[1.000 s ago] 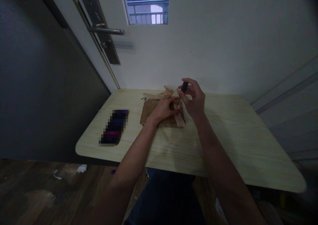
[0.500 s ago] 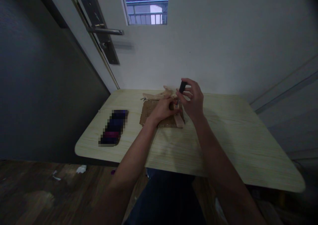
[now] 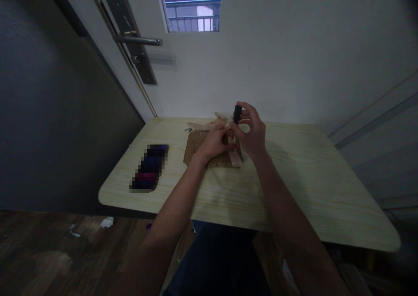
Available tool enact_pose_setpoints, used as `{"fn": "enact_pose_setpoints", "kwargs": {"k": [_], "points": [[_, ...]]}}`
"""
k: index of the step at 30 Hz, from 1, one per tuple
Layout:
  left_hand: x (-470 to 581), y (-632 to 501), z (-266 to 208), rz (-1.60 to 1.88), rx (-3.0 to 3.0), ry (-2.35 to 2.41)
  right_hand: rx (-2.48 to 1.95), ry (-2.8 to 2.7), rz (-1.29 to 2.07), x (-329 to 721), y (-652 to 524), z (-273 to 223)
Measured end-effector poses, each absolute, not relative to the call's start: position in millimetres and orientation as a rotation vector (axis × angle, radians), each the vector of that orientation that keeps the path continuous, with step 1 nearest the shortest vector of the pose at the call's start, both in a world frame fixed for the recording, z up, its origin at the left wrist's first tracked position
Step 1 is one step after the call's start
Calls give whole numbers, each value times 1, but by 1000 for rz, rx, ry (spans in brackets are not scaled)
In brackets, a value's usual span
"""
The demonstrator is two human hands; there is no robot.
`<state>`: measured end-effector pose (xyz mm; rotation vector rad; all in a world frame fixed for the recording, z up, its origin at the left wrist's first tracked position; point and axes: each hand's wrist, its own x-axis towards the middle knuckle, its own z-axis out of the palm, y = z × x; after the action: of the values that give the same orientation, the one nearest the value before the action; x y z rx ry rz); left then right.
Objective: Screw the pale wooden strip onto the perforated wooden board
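Observation:
My right hand (image 3: 254, 132) grips a short black-handled screwdriver (image 3: 237, 113), held nearly upright, tip down. Its lower end reaches a pale wooden strip (image 3: 235, 159), where a small metal piece, probably a screw, shows dimly. With fingers closed on the strip around that spot, my left hand (image 3: 214, 144) lies across a brown cardboard piece (image 3: 194, 142) under the strip. Small holes dot the cardboard's left part. My fingers partly hide the place where tool and strip meet.
Behind the cardboard lie a crumpled beige wrapper or scrap (image 3: 212, 124) and a few small dark metal bits (image 3: 188, 129). A blurred-out phone-like object (image 3: 149, 169) rests at the left of the pale wooden table (image 3: 303, 187). A white door with a lever handle (image 3: 140, 40) stands behind.
My right hand and the screwdriver have shifted slightly left, and the handle stands more upright. My left hand, the strip and the cardboard keep their places.

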<state>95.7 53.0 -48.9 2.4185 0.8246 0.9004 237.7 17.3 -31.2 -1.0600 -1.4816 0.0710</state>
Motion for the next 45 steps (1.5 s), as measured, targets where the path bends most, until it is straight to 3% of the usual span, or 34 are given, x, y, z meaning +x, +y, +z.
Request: {"fn": "enact_pose_setpoints", "kwargs": {"k": [17,25,45], "points": [[95,51,-46,884,2407,852,-984,-1462,202,238,14,-34],[95,49,-46,909,2416,864,-1060,-1442,-40,241,13,-27],[95,49,-45,893,2409,866,-1069,-1480,22,244,17,-33]]}}
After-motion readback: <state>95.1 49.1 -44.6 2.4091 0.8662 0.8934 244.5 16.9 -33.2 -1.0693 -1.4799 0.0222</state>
